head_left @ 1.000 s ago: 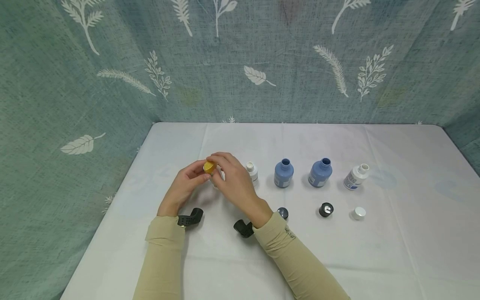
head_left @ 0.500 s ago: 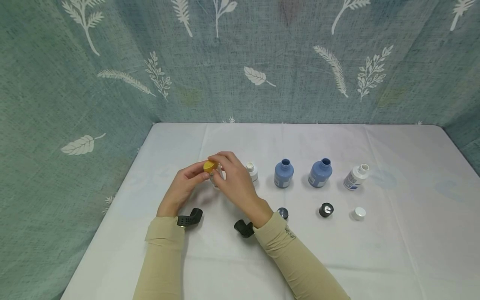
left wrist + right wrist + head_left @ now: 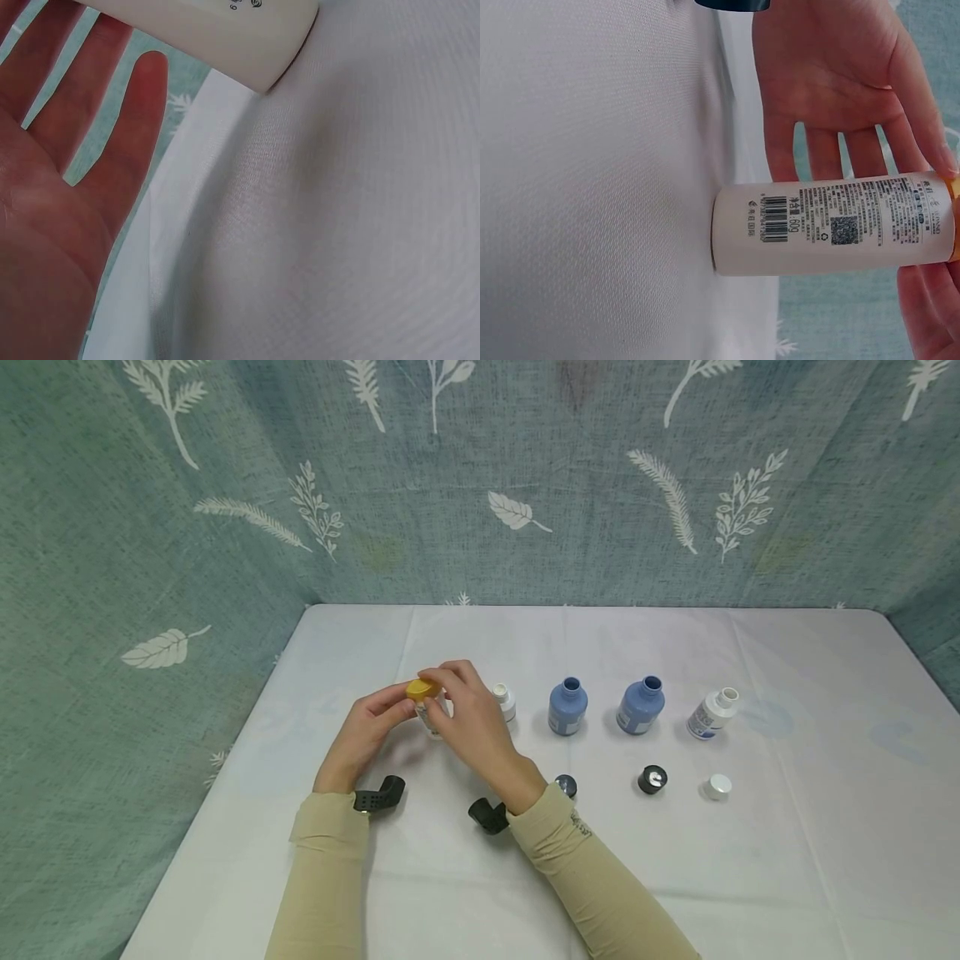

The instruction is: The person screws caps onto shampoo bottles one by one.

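A white bottle (image 3: 829,229) with printed text and a yellow cap (image 3: 422,690) is held between both hands; its base is close to the white cloth. My left hand (image 3: 363,735) pinches the bottle's top at the cap from the left with thumb and index finger. In the left wrist view its other fingers (image 3: 139,112) stretch out beside the bottle. From the other side my right hand (image 3: 472,718) pinches the cap, with fingertips on top and thumb at the side. Behind the hand, a small white bottle (image 3: 502,700) without a cap is partly hidden.
To the right stand two uncapped blue bottles (image 3: 567,707) (image 3: 641,707) and an uncapped white bottle (image 3: 710,714). Nearer lie a dark cap (image 3: 566,786) beside the right sleeve, a black cap (image 3: 652,779) and a white cap (image 3: 717,787). Behind the table hangs a green curtain (image 3: 480,485).
The right hand's fingers have shifted slightly upward on the yellow cap. The cap's tilt has changed a little, and more of the bottle's body shows below it. Other bottles and caps stay put.
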A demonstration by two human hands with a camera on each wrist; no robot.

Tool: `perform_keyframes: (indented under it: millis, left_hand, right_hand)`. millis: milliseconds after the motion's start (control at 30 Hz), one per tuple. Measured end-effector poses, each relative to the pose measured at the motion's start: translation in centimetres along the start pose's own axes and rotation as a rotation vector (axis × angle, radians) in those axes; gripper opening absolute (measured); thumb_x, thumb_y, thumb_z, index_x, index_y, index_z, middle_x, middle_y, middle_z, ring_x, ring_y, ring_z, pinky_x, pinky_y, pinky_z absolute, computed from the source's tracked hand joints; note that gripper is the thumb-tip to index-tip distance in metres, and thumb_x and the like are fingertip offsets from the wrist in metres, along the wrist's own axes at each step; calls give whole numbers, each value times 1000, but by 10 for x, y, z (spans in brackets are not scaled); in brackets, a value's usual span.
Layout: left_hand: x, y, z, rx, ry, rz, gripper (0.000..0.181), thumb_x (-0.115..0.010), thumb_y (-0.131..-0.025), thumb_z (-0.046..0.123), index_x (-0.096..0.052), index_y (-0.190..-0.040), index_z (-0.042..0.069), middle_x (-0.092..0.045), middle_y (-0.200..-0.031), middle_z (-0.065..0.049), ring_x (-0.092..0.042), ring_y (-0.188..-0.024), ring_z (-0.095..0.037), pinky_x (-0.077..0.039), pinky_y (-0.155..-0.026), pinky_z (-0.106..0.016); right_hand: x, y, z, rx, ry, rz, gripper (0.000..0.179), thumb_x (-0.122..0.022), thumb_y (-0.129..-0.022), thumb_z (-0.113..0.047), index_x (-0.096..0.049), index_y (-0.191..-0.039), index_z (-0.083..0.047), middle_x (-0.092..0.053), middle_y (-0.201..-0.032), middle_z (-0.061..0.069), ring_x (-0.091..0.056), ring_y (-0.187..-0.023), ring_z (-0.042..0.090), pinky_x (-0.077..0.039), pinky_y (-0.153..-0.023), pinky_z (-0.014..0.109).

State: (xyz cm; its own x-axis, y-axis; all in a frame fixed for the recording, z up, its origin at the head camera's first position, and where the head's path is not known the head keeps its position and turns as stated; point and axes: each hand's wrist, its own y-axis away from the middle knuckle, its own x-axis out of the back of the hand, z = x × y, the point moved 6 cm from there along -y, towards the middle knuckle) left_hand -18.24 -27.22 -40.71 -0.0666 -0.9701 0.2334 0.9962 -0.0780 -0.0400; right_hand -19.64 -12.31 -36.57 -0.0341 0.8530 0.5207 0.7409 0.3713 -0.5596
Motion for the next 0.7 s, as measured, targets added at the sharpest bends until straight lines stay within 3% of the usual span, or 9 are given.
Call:
perform_keyframes:
  millis: [433,700]
  left_hand:
    - [5,-9,-24,20,27,-4,40,-63,-82,33,-58,-119,18,-57,-118,-3,-47,-113,-18,-36,-94,-43]
    - [4,-7,-16,12,40,0,37,-62,-84,27,-58,-118,13,-57,-117,-5,-48,-112,-19,-36,-94,-41]
  right_hand:
    - [-1,0,1,-6,-15,-7,28,-61,-83,-13,-59,-111,-13,-48,-106,1,-57,-82,13,-43,-71,13]
    - [-2,0,1,-11,-25,-8,28,-60,-83,-14,-59,-111,-12,-48,-104,1,-56,-84,13,-43,-72,14]
